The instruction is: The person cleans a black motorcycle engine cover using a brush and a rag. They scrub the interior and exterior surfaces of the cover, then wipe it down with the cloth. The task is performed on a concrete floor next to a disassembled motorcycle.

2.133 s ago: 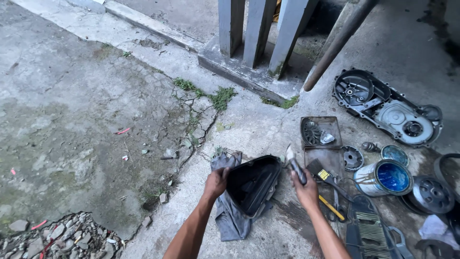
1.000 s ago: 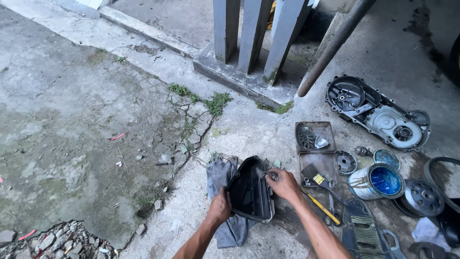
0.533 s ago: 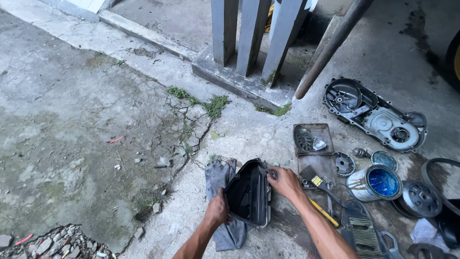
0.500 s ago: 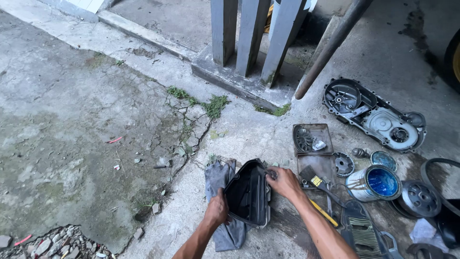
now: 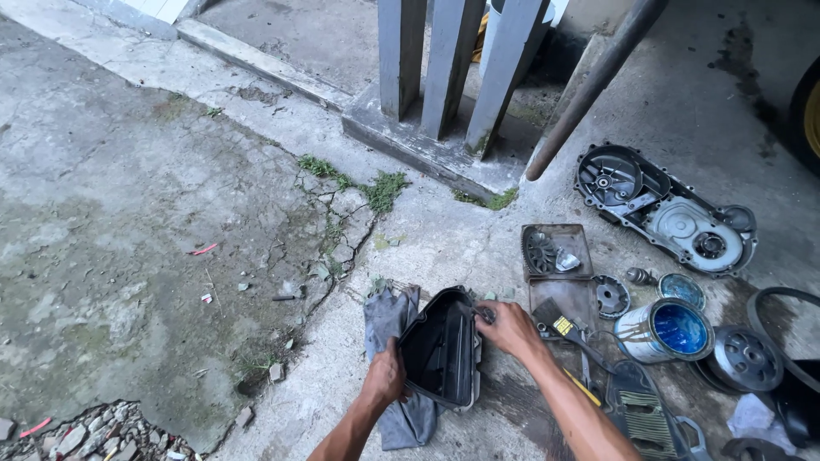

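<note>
Black cover [image 5: 440, 350], tipped up on edge on the concrete floor [image 5: 171, 213], hollow side facing the camera, resting over a grey rag [image 5: 389, 320]. Gripped at the lower left rim by the left hand [image 5: 384, 376], fingers closed around the edge. Met at the upper right corner by the right hand [image 5: 510, 327], fingers curled onto the rim there; whether anything small is pinched in them cannot be told. Compared with 2.1 s ago: then held flatter and more open toward the camera, with a brush in the right hand; now stood steeper, right hand on the cover itself. Just right of that hand, 2 shallow rusty trays [image 5: 559, 273], the farther one holding a finned wheel [image 5: 540, 253]. Beyond them, a tin can [image 5: 664, 331] lying on its side, blue inside.
</note>
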